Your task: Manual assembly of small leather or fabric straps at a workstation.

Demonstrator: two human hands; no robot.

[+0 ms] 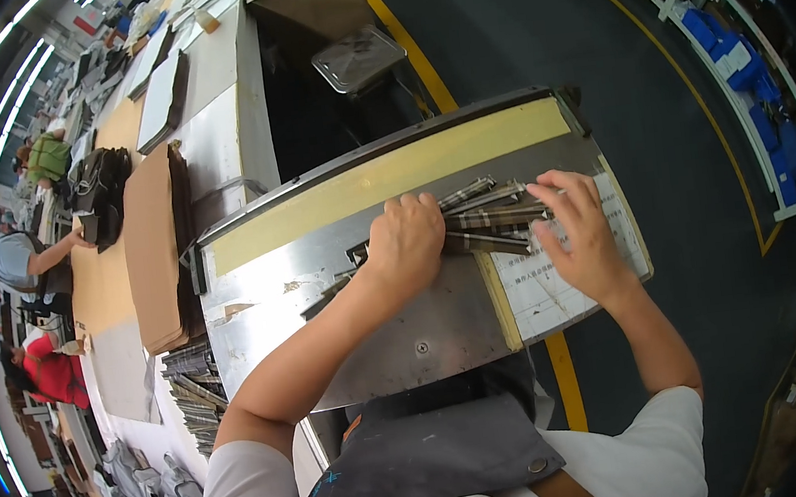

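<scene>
A bundle of thin dark strips with pale bands (490,216) lies across the metal worktop (370,353), its right ends fanned apart. My left hand (405,240) is closed around the bundle's middle and presses it near the surface. Short dark ends poke out beyond that hand, toward my left forearm. At the fanned ends is my right hand (579,234), thumb and fingers spread; its fingertips are close to the strips, and whether they touch cannot be made out. Beneath the right hand lies a printed white sheet (545,306), taped to the worktop.
Yellow tape (382,187) runs along the worktop's raised far edge. To the left, a long table holds stacked brown cardboard (158,249) and a pile of similar strips (197,396). A stool (359,58) stands beyond. Blue bins (737,58) fill shelving at right. Several people work far left.
</scene>
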